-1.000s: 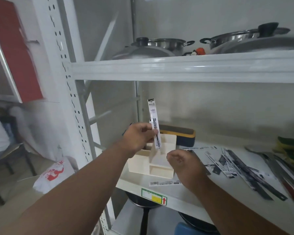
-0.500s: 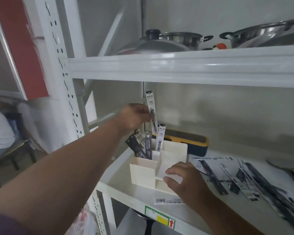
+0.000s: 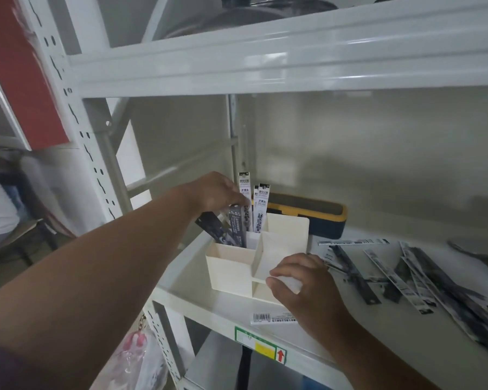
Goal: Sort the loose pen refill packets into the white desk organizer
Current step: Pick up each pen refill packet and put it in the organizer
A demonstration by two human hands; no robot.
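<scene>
left hand point(image 3: 219, 191) fingers pinch white refill packet point(image 3: 244, 192) upright over organizer point(image 3: 258, 257) back-left slot | right hand point(image 3: 307, 288) fingers curled on organizer front-right corner | loose packets point(image 3: 400, 277) on shelf point(image 3: 335, 333)

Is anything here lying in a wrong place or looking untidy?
Yes. Many refill packets lie scattered and overlapping on the shelf, right of the white organizer. One barcoded packet lies alone near the shelf's front edge. In the organizer, the dark packets lean askew.
</scene>
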